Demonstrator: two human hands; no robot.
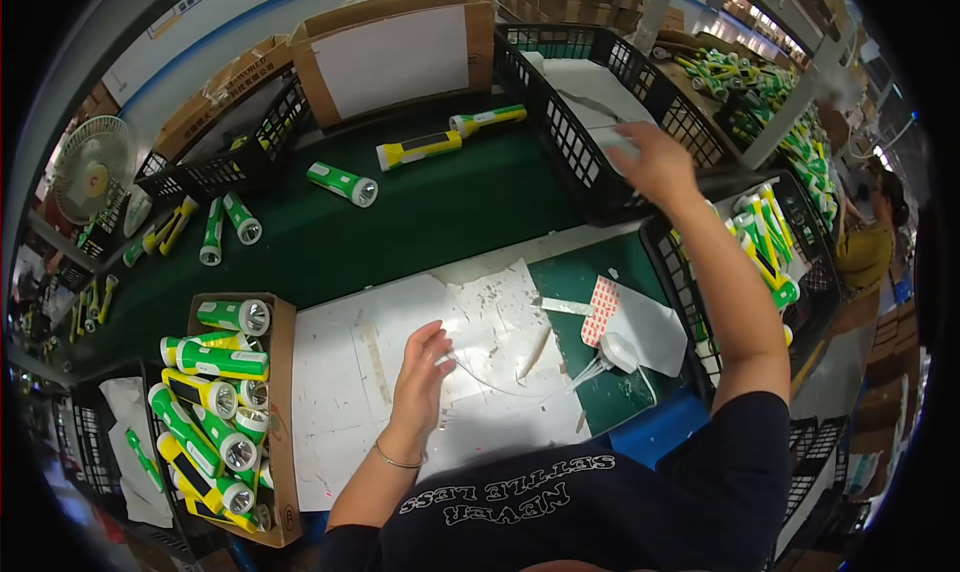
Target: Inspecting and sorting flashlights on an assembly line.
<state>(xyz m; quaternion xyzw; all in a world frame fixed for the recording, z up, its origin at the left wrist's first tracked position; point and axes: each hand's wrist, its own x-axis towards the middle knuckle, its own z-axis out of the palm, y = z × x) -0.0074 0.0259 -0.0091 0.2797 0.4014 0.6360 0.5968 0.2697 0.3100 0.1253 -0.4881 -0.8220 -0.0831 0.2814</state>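
My left hand (pixel 422 377) hovers over the white sheet (pixel 330 412), fingers loosely bent and apart. Beside its fingertips runs a thin white cable (pixel 500 384), which leads to a round white multi-cable piece (pixel 618 352) on the right of the worktop. My right hand (pixel 655 164) reaches over the black plastic crate (pixel 570 137) at the far right, its fingers spread above white paper (pixel 600 92) inside. Nothing shows in that hand. Several green and yellow flashlights fill a cardboard box (pixel 285 412) at the left.
Loose flashlights (pixel 343 184) lie on the green conveyor belt (pixel 440 212) at the back. A second black crate (pixel 820 272) of flashlights stands right, under my right forearm. Cardboard boxes (pixel 395 62) border the far side. A person (pixel 868 237) sits at far right.
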